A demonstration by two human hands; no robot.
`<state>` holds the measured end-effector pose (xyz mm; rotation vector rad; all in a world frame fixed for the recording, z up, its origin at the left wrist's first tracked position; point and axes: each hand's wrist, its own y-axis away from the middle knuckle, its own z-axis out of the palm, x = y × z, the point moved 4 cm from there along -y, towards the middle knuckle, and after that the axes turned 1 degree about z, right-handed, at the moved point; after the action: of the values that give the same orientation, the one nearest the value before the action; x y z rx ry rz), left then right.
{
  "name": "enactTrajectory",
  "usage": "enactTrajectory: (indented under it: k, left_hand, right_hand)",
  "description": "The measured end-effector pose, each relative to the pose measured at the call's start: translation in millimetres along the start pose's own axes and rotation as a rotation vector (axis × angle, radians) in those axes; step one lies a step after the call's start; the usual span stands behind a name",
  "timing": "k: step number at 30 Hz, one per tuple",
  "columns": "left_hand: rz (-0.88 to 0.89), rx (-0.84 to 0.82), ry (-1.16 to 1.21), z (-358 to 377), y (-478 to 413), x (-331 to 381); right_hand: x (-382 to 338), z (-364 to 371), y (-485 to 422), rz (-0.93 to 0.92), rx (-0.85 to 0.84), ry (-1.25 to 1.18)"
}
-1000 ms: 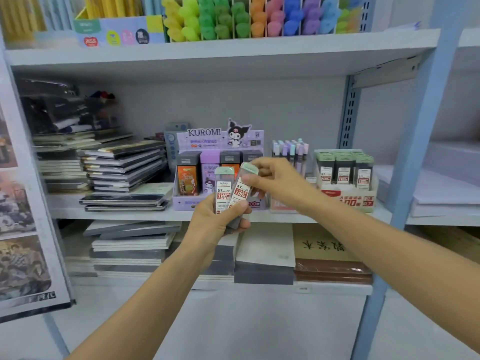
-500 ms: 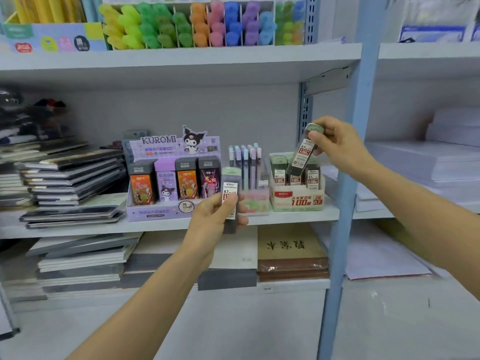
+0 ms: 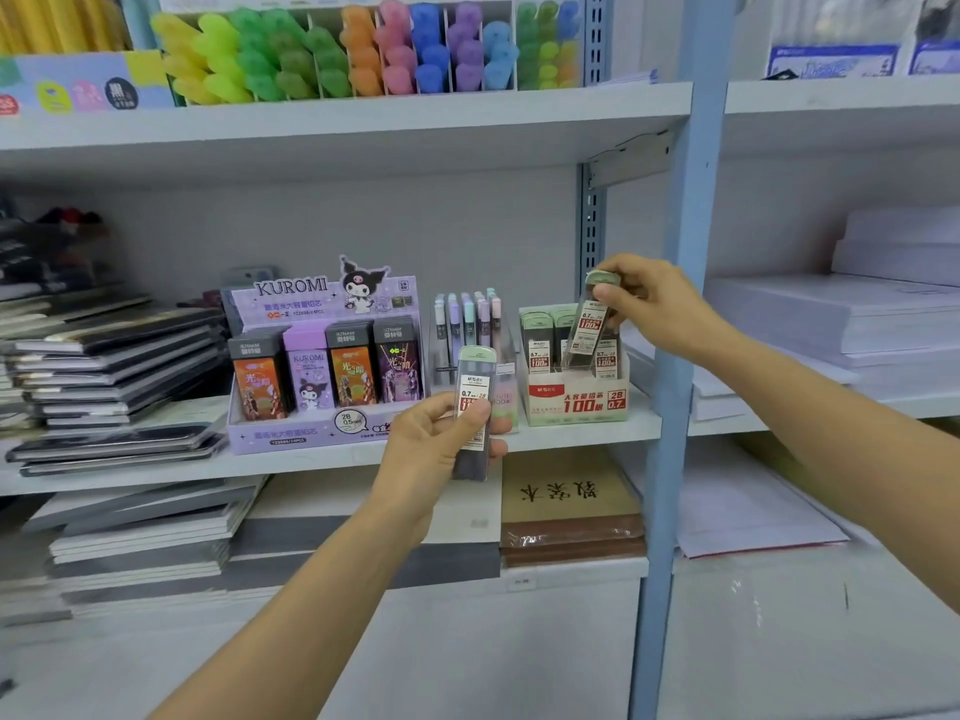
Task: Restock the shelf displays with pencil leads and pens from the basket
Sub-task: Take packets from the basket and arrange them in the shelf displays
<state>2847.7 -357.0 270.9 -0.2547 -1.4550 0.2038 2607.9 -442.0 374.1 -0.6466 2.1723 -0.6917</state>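
Holding two 0.7 lead cases, one per hand, in front of a white metal shelving unit. I'm using the purple Kuromi display box [image 3: 322, 366] as the landmark; it sits on the middle shelf [image 3: 156, 470].

The left hand [image 3: 431, 444] is just right of the Kuromi box and a bit lower. Its fingers are curled round the first lead case [image 3: 474, 407], which is upright, with the thumb across the label.

Further right of the Kuromi box, the right hand [image 3: 654, 309] pinches the second lead case [image 3: 589, 324] by its green cap. That case is tilted, with its lower end down among the cases standing in the green-and-white lead box [image 3: 576, 402]. Can't tell if it's touching bottom.

Between that box and the Kuromi one there's a little rack of pastel pens [image 3: 467, 324].

- **Left of Kuromi:** stacked dark notebooks [image 3: 114, 356].
- **Above it:** the upper shelf [image 3: 363, 122], with rows of bright highlighters [image 3: 337, 54].
- **Below and right of it:** a brown book [image 3: 569, 501] on the lower shelf.
- **Far right:** a pale blue upright post [image 3: 680, 304], and past it piles of white paper [image 3: 857, 314].
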Motion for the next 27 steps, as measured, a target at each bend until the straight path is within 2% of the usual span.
enactTrajectory:
  k: [8, 15, 24, 27]
  left_hand:
    - [-0.011, -0.007, -0.012, 0, 0, -2]
    - [-0.007, -0.012, -0.016, -1, 2, -1]
    - [-0.017, -0.008, -0.035, 9, 2, -2]
    - [-0.016, 0.005, -0.029, 14, 0, 0]
  right_hand:
    - [-1, 14, -7, -0.016, -0.035, 0.049]
    - [9, 19, -5, 0.040, -0.164, 0.101]
    - [9, 37, 2, -0.058, 0.098, 0.278]
    - [-5, 27, 5, -0.052, 0.157, 0.210]
